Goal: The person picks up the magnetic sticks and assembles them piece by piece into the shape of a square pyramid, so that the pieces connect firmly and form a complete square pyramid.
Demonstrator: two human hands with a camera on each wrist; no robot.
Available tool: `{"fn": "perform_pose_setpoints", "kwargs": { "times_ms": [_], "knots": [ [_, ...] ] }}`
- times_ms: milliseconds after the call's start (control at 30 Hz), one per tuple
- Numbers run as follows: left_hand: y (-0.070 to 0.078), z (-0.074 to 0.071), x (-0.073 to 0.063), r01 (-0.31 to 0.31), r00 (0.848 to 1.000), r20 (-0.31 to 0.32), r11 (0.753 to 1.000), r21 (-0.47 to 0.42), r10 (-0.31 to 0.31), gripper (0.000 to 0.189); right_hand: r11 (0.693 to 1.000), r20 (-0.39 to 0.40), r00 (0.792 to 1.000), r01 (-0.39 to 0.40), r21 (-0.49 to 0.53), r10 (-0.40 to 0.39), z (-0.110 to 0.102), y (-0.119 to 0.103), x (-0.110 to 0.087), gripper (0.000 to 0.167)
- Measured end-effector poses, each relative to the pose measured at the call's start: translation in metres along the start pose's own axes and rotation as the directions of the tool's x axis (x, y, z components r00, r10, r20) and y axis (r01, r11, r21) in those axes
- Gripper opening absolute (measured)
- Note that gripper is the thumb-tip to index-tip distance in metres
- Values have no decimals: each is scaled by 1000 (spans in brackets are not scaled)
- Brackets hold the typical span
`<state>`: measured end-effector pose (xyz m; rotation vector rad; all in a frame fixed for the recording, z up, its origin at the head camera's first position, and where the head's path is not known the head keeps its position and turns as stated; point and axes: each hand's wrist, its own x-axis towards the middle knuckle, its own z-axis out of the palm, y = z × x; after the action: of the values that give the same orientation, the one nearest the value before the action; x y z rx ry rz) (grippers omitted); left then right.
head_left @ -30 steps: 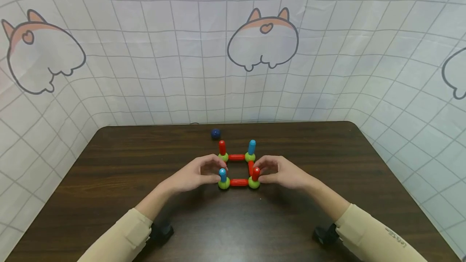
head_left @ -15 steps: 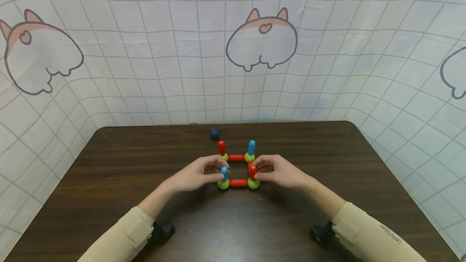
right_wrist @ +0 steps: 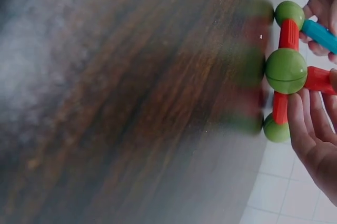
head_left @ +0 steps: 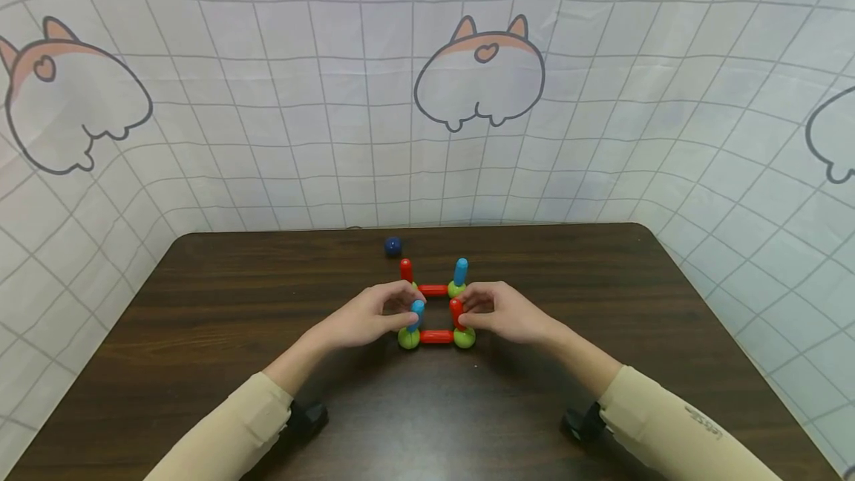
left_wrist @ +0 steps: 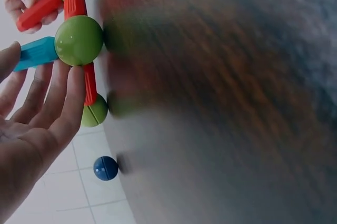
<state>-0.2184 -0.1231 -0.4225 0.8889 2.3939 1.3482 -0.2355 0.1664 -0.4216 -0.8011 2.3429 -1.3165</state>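
A square frame of green balls and red rods stands on the table, an upright rod at each corner. My left hand holds the near-left blue rod between thumb and fingers, the fingertips against its green ball. With thumb and fingers, my right hand holds the near-right red rod, close by its green ball. Both held rods lean inward toward each other. At the back, a red rod and a blue rod stand up. My hands hide the side rods in the head view.
A dark blue ball lies behind the frame, near the far edge of the brown wooden table. A white gridded curtain hangs behind and at both sides.
Both hands have moved inward a little. The near blue rod now tilts right and the near red rod tilts left; they stood nearly upright before.
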Motion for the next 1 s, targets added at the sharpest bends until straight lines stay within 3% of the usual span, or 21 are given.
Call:
{"fn": "perform_pose_setpoints", "kwargs": {
  "times_ms": [233,667,1000],
  "knots": [
    [1,1,2,44,999,-16,999,-10,-44,21,1000,-16,1000,-1,-20,0,2,-2,3,22],
    [6,4,9,38,998,-58,990,136,-30,25,999,-37,999,-14,-35,12,4,-2,8,25],
    [5,5,13,43,998,-57,986,164,-34,25,998,-37,999,-14,-58,12,6,-4,11,23]
  ]
}}
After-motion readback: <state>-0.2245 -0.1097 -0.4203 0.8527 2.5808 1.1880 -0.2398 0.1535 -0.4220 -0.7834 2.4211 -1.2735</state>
